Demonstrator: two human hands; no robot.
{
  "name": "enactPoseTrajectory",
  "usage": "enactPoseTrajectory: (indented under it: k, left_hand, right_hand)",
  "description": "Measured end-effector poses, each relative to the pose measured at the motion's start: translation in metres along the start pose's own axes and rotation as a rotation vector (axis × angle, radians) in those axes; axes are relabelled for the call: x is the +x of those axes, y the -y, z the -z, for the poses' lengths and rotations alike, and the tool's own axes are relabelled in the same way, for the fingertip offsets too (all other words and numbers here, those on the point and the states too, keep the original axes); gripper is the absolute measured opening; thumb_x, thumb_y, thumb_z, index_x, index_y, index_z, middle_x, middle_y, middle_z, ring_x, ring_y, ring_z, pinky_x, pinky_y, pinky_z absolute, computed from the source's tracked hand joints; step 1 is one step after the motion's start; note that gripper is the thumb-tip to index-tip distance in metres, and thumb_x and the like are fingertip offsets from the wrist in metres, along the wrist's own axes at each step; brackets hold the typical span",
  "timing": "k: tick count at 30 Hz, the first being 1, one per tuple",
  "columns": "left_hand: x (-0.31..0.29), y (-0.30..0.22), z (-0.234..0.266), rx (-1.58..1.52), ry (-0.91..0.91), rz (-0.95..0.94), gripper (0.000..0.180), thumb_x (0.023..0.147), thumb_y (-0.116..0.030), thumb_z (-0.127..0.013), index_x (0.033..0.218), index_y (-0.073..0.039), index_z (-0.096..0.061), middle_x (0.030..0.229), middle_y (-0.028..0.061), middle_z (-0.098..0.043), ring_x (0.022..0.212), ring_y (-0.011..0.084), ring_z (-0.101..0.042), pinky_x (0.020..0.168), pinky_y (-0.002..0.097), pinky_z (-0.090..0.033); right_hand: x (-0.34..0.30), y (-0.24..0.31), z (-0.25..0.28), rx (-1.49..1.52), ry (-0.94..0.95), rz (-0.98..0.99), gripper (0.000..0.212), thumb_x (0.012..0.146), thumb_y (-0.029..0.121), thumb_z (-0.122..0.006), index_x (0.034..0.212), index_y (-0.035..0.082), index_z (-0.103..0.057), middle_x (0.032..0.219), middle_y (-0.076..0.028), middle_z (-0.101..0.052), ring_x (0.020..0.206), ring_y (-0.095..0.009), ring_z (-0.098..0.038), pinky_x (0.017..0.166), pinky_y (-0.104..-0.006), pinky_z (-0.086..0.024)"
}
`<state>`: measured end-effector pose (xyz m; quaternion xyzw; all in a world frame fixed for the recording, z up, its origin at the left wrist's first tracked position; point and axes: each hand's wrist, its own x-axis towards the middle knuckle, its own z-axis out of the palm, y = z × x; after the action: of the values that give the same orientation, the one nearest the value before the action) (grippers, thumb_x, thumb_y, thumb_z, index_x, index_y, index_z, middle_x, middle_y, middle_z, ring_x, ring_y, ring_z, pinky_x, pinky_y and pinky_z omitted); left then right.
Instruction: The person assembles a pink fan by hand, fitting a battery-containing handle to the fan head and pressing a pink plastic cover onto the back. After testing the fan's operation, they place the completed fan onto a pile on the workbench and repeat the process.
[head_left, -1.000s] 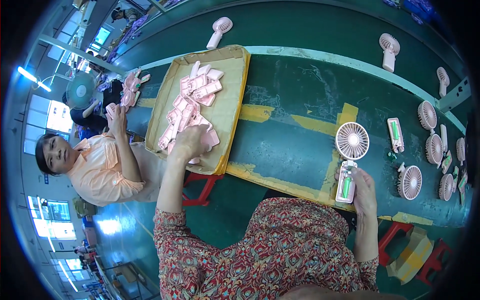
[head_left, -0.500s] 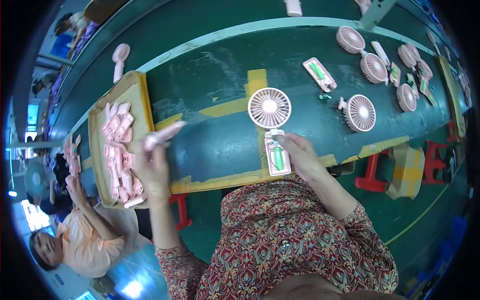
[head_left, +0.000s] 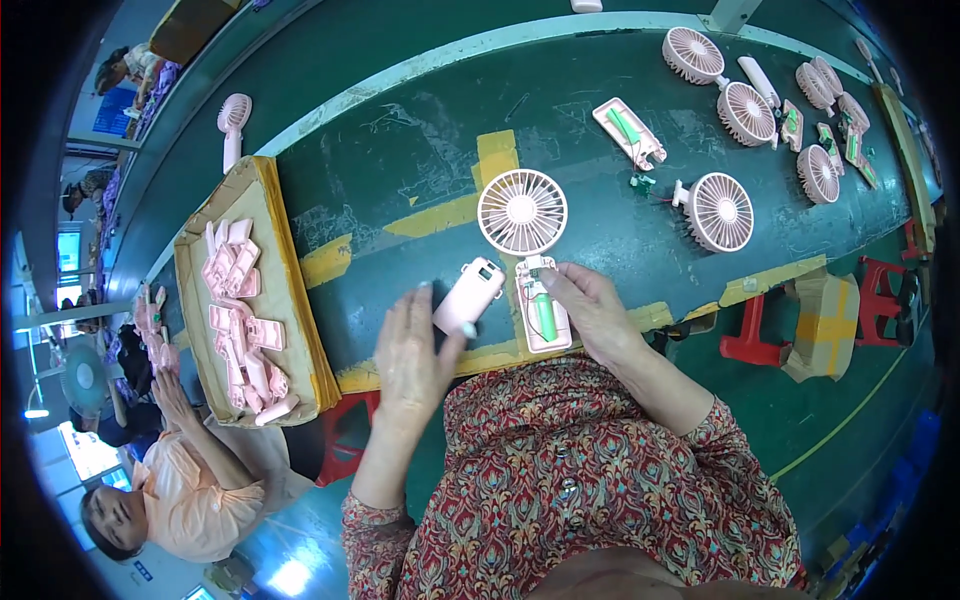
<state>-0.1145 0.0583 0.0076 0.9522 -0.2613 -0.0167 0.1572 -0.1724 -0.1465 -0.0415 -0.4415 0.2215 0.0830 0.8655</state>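
Observation:
In front of me lies a pink handheld fan with a round grille head (head_left: 522,212). Its handle half (head_left: 543,318) lies open-faced, showing a green cylindrical battery, wires and a small board near the neck. My right hand (head_left: 600,315) grips this handle from the right, thumb over the upper part near the board. My left hand (head_left: 412,350) has a pink handle cover (head_left: 470,296) between thumb and fingers, tilted beside the fan's handle and apart from it. A small dark opening shows near the cover's upper end.
On the left stands a cardboard tray (head_left: 290,270) of pink handle covers (head_left: 240,340). Further right lie another open handle half (head_left: 628,133), a fan head (head_left: 720,212) and several more fan parts. A co-worker (head_left: 200,480) sits at the left; a red stool (head_left: 755,335) stands right of the table.
My left hand has carried the pink cover from beside the tray rightward, close to the fan's handle. My right hand still holds the handle, and the fan has barely shifted.

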Motion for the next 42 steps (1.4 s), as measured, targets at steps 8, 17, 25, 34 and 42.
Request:
enactPoseTrajectory:
  k: [8, 17, 25, 34, 42]
  left_hand:
    - [0.008, -0.025, 0.007, -0.119, 0.207, 0.226, 0.047, 0.069, -0.020, -0.072, 0.102, 0.005, -0.050, 0.089, 0.0205, -0.060, 0.079, 0.0357, -0.060, 0.074, 0.0436, -0.049]
    - [-0.002, -0.062, -0.003, -0.433, 0.197, 0.172, 0.054, 0.076, -0.018, -0.066, 0.117, 0.002, -0.037, 0.069, 0.0151, -0.061, 0.054, 0.0287, -0.063, 0.051, 0.0399, -0.050]
    - [-0.002, -0.076, -0.009, -0.293, 0.168, 0.068, 0.067, 0.075, -0.017, -0.065, 0.129, 0.007, -0.033, 0.066, 0.0176, -0.062, 0.051, 0.0305, -0.062, 0.049, 0.0410, -0.050]
    - [-0.003, -0.077, -0.016, -0.163, 0.107, -0.003, 0.065, 0.076, -0.019, -0.064, 0.127, 0.012, -0.039, 0.066, 0.0211, -0.062, 0.053, 0.0323, -0.063, 0.049, 0.0396, -0.050]
    - [-0.004, -0.075, -0.019, -0.154, 0.067, -0.034, 0.058, 0.074, -0.016, -0.065, 0.119, 0.015, -0.046, 0.060, 0.0181, -0.061, 0.051, 0.0287, -0.063, 0.049, 0.0373, -0.050]
  right_hand:
    - [0.002, -0.001, 0.001, 0.009, 0.040, 0.028, 0.033, 0.095, 0.024, -0.052, 0.114, -0.003, -0.054, 0.100, -0.005, -0.061, 0.087, -0.008, -0.058, 0.076, -0.0223, -0.049]
    - [0.001, 0.000, 0.000, 0.014, 0.049, 0.051, 0.033, 0.097, 0.024, -0.047, 0.116, -0.002, -0.053, 0.096, -0.003, -0.060, 0.084, -0.006, -0.055, 0.075, -0.0220, -0.047]
    - [-0.003, 0.001, 0.002, -0.018, 0.123, 0.067, 0.036, 0.099, 0.024, -0.043, 0.124, -0.002, -0.047, 0.110, -0.006, -0.056, 0.099, -0.009, -0.051, 0.087, -0.0242, -0.043]
    - [-0.008, 0.007, 0.003, -0.035, 0.196, 0.059, 0.041, 0.095, 0.009, -0.038, 0.134, 0.000, -0.036, 0.113, -0.006, -0.054, 0.098, -0.010, -0.051, 0.083, -0.0244, -0.045]
    - [-0.008, 0.009, 0.004, -0.070, 0.282, 0.024, 0.047, 0.088, 0.010, -0.039, 0.135, 0.007, -0.037, 0.095, -0.001, -0.053, 0.069, -0.006, -0.047, 0.057, -0.0212, -0.040]
